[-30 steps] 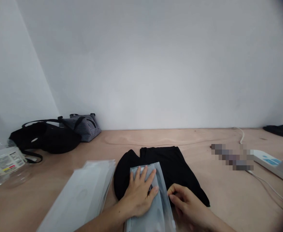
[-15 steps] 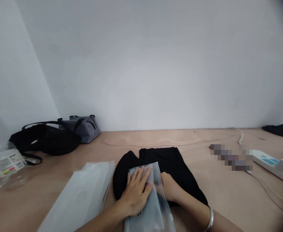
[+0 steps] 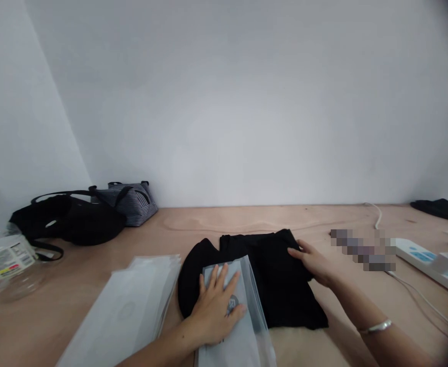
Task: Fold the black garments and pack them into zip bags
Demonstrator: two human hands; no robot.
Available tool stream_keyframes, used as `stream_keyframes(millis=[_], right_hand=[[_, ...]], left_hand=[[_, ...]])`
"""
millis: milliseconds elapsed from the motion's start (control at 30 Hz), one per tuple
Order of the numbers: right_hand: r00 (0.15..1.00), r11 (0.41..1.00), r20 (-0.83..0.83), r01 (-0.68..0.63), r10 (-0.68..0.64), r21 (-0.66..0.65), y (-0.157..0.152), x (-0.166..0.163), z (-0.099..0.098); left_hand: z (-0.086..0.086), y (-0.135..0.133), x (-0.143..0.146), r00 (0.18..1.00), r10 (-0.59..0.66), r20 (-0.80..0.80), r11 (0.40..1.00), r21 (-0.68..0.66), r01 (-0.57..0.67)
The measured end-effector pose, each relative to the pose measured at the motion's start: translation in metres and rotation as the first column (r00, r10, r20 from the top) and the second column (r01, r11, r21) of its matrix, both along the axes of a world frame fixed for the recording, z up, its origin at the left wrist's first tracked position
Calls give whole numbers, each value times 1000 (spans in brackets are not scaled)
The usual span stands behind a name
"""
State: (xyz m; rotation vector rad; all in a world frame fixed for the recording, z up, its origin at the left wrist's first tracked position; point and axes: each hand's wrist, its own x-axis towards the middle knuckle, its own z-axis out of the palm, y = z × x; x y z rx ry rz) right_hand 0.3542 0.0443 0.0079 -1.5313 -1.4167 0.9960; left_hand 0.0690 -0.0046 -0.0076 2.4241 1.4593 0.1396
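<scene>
My left hand (image 3: pixel 216 308) lies flat, fingers spread, on a translucent plastic zip bag (image 3: pixel 243 339), which rests on a folded black garment (image 3: pixel 273 285) and runs off the lower frame edge. A dark shape shows through the bag beneath my thumb. My right hand (image 3: pixel 312 262) rests at the garment's upper right edge, fingers touching the black cloth, with a thin silver bangle (image 3: pixel 376 326) on that wrist. A rounded black fabric part (image 3: pixel 191 278) bulges out on the garment's left side.
A stack of translucent bags (image 3: pixel 124 306) lies left of the garment on the wooden table (image 3: pixel 285 219). Further left stand a plastic water bottle (image 3: pixel 2 260), a black bag (image 3: pixel 71 219) and a striped bag (image 3: pixel 132 204). A white power strip (image 3: pixel 419 255) and its cable lie right.
My right hand has moved off the bag, up and to the right, onto the garment's far right edge. My left hand stays flat on the bag, and the bag looks unmoved.
</scene>
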Motion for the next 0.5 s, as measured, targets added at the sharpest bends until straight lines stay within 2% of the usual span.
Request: stream_keyframes(millis=[167, 267, 333, 400, 500], right_hand=[[963, 994, 248, 90, -102, 62, 32, -10, 2], [883, 981, 430, 156, -190, 114, 38, -17, -3], [814, 969, 527, 188, -245, 160, 35, -19, -4], [760, 965, 596, 195, -261, 175, 29, -20, -3], [709, 971, 664, 192, -239, 145, 21, -22, -3]], left_hand=[[9, -3, -4, 997, 82, 6, 986, 147, -82], [18, -2, -19, 981, 174, 90, 967, 171, -188], [21, 1, -30, 951, 236, 200, 960, 104, -260], [21, 5, -39, 889, 281, 362, 955, -16, -296], [22, 10, -47, 700, 383, 603, 919, -323, -225]])
